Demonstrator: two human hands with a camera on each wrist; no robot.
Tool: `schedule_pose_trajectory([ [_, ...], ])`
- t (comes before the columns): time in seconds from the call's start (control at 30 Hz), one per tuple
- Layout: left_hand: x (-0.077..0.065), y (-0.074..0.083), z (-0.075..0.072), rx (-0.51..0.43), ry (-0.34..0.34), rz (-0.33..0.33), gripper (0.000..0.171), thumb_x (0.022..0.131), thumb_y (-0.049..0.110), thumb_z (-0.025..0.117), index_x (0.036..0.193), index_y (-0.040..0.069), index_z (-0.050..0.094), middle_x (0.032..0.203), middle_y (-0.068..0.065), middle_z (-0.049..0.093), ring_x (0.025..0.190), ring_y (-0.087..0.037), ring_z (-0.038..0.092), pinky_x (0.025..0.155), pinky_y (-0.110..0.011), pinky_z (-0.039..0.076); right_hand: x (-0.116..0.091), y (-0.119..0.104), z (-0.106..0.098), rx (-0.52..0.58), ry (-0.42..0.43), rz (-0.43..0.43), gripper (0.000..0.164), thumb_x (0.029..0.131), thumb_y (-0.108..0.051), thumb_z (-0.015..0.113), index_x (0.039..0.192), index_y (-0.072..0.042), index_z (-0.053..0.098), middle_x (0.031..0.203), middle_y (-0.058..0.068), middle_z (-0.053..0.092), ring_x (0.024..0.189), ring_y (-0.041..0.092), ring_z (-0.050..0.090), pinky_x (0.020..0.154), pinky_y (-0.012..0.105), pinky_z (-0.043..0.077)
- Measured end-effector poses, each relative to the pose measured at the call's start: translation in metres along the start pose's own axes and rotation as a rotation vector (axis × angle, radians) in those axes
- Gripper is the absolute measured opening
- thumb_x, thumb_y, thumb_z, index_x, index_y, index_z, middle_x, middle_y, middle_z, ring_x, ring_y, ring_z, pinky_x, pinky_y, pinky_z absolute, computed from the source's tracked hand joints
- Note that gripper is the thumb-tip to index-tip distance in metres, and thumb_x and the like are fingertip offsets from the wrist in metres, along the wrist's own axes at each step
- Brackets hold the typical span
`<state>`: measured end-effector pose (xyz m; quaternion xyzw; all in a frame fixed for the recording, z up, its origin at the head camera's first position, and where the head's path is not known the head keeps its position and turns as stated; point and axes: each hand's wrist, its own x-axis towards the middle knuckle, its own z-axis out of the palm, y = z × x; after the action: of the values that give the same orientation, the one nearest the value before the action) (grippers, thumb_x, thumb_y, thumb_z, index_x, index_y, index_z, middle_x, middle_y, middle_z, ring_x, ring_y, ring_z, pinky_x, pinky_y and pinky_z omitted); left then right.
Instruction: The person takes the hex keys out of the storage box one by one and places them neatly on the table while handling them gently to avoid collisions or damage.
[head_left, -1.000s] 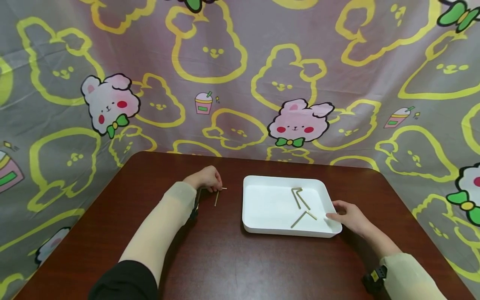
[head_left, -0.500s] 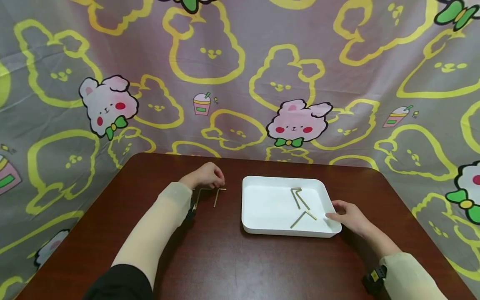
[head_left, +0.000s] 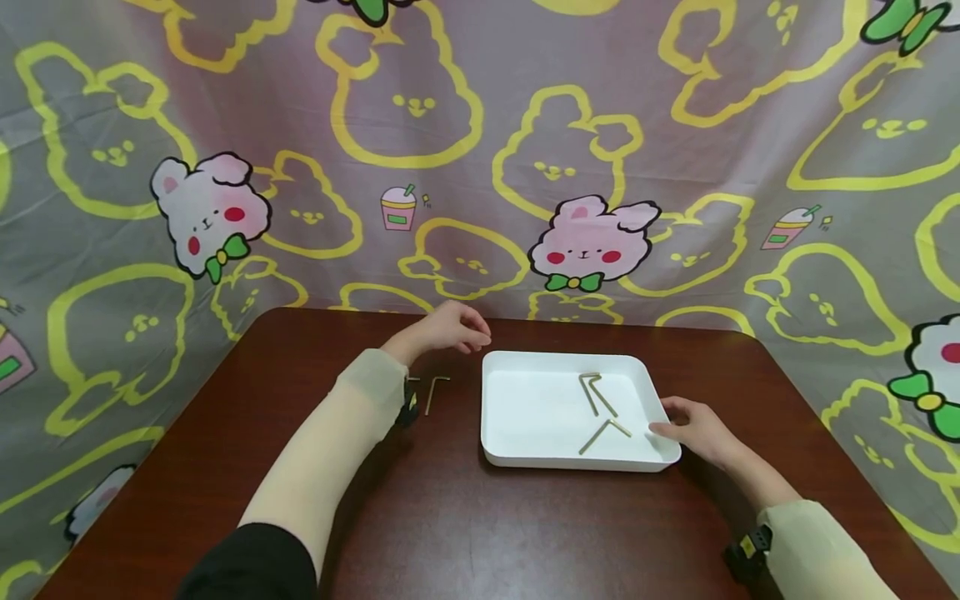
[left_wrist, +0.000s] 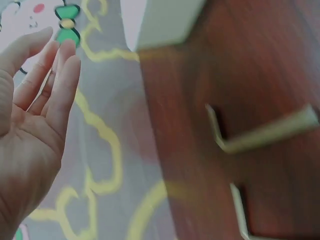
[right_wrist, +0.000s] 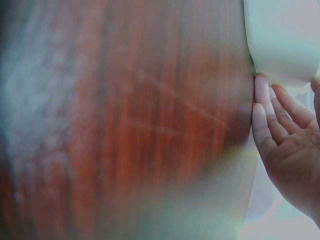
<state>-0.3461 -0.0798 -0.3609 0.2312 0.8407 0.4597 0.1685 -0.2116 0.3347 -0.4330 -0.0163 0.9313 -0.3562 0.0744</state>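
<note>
Above two hex keys (head_left: 435, 390), left hand (head_left: 453, 329) hovers open; right hand (head_left: 693, 427) steadies unlabelled tray (head_left: 540, 404), fingers straight.

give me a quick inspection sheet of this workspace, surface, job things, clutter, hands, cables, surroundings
surface: dark brown wooden table, bare where shown.
job's things: white tray with two bent hex keys inside; two more hex keys on the table left of the tray, one half hidden by the left wrist.
clutter: nothing seen.
grippers: left hand raised above the table near the tray's far left corner, fingers relaxed, holding nothing; right hand resting against the tray's near right corner, fingers fairly straight.
cables: nothing seen; a dark band sits on each wrist.
surroundings: grey cloth backdrop printed with yellow outlines and pink bunnies.
</note>
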Motion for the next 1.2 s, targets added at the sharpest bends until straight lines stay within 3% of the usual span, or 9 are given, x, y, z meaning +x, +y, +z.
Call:
schedule_pose_trajectory([
  [0.3,0.023,0.05,0.022,-0.065,-0.063,0.076,0.02,0.089,0.016,0.073,0.103,0.003,0.07,0.097,-0.012,0.07,0.093,-0.029,0.066,0.08,-0.035,0.055,0.0,-0.001,0.0,-0.006,0.005,0.002,0.06,0.086,-0.025,0.076,0.125,0.013,0.051,0.115,0.029,0.06,0.092,0.031,0.062,0.076,0.041,0.052],
  [0.53,0.044,0.074,0.057,-0.124,-0.052,0.133,0.021,0.09,0.016,0.071,0.107,0.003,0.068,0.096,-0.007,0.069,0.09,-0.024,0.065,0.082,-0.034,0.053,0.001,0.0,0.0,-0.005,0.006,0.006,0.061,0.086,-0.027,0.076,0.125,0.013,0.051,0.114,0.028,0.06,0.091,0.031,0.061,0.076,0.04,0.052],
  [0.77,0.059,0.08,0.106,-0.121,0.004,0.215,0.021,0.086,0.015,0.076,0.104,0.005,0.071,0.092,0.002,0.068,0.084,-0.012,0.061,0.073,-0.023,0.051,0.001,0.001,0.002,0.005,0.004,0.017,0.06,0.085,-0.027,0.076,0.125,0.011,0.052,0.111,0.025,0.062,0.088,0.027,0.061,0.074,0.038,0.051],
  [0.97,0.067,0.078,0.138,-0.041,-0.083,0.271,0.023,0.084,0.012,0.078,0.105,0.005,0.072,0.09,0.005,0.067,0.084,-0.009,0.061,0.074,-0.018,0.05,0.001,0.001,0.002,0.011,-0.005,0.02,0.059,0.086,-0.027,0.075,0.125,0.01,0.052,0.111,0.023,0.063,0.089,0.027,0.061,0.075,0.037,0.051],
  [1.2,0.074,0.072,0.158,0.142,-0.177,0.244,0.03,0.082,0.014,0.079,0.11,0.005,0.072,0.092,0.007,0.068,0.084,-0.003,0.061,0.073,-0.015,0.047,0.0,-0.001,0.001,0.001,0.002,-0.006,0.057,0.087,-0.025,0.075,0.123,0.013,0.052,0.108,0.024,0.063,0.088,0.027,0.061,0.072,0.036,0.05],
])
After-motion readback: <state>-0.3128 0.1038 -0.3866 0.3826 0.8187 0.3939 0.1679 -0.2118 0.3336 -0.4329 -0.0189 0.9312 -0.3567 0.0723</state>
